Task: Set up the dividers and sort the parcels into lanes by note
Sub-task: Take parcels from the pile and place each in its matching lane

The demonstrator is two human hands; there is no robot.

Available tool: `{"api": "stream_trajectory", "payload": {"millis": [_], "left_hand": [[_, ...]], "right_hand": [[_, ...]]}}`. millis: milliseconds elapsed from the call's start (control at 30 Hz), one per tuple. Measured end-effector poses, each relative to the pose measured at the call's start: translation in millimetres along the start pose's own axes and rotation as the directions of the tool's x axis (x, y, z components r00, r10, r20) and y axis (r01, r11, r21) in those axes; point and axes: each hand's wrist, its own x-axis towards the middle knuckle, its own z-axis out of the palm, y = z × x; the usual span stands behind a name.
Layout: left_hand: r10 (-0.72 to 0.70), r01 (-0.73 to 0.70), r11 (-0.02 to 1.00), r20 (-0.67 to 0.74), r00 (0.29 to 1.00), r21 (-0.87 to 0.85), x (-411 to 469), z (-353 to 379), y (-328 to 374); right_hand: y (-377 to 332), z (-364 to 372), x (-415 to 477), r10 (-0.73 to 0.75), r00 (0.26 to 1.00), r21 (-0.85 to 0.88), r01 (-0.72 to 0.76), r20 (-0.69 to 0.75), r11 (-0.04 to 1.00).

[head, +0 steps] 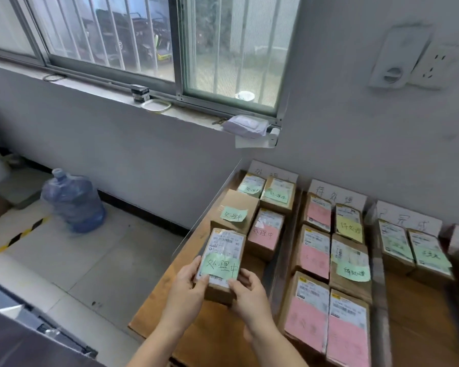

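A small brown parcel (pixel 223 256) with a shipping label and a green handwritten note sits at the near end of the left lane on the wooden table (pixel 212 337). My left hand (pixel 187 286) grips its near left corner and my right hand (pixel 249 295) grips its near right corner. Other parcels with green or pink notes (pixel 265 233) fill the left lane behind it. The middle lane (pixel 329 263) holds several parcels with pink and yellow notes. The right lane (pixel 414 254) holds parcels with green notes. Upright white sign cards (pixel 338 194) stand at each lane's far end.
Clear upright dividers (pixel 284 250) separate the lanes, and one runs along the table's left edge (pixel 204 207). A blue water jug (pixel 73 200) stands on the tiled floor to the left. The window sill (pixel 154 105) above carries small items. The wall is close behind the table.
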Motion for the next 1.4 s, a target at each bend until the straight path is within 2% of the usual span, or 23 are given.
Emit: {"api": "stream_trajectory", "payload": {"millis": [133,333,433,600,700,767,1000,1133,1233,1333,1400], "left_hand": [[0.130,-0.130,0.957,0.015,0.991,0.258,21,-1,-17],[0.063,-0.217,0.842,0.309,0.949,0.493,44,-2,-37],[0.055,-0.259,0.773,0.346,0.937,0.579,52,-4,-39],[0.064,-0.254,0.717,0.302,0.951,0.650,55,-6,-38],[0.065,-0.256,0.693,0.295,0.953,0.674,55,-8,-39],[0.057,-0.252,0.678,0.292,0.955,0.690,57,-7,-39],[0.071,-0.282,0.617,0.305,0.950,0.735,60,-6,-37],[0.133,-0.359,0.479,0.337,0.932,0.801,58,-2,-26],[0.166,-0.429,0.341,0.395,0.904,0.837,59,3,-5],[0.261,-0.506,0.296,0.441,0.859,0.810,64,14,23],[0.350,-0.577,0.271,0.480,0.804,0.770,66,26,43]], "right_hand": [[14,22,19,0.030,0.998,-0.034,-0.032,-0.055,0.999],[16,37,33,0.022,0.997,-0.150,-0.033,-0.070,0.988],[20,39,38,-0.059,0.998,-0.319,0.045,-0.035,0.947],[30,31,37,-0.232,0.970,-0.669,0.215,0.065,0.711],[35,23,39,-0.302,0.937,-0.759,0.324,0.176,0.564],[36,20,42,-0.300,0.931,-0.797,0.337,0.206,0.501],[32,23,46,-0.321,0.927,-0.828,0.330,0.194,0.454],[23,18,42,-0.337,0.918,-0.849,0.343,0.211,0.402],[6,6,37,-0.382,0.896,-0.869,0.364,0.228,0.336],[-15,-14,29,-0.436,0.872,-0.894,0.361,0.222,0.267],[-29,-33,21,-0.482,0.855,-0.910,0.340,0.194,0.236]]}}
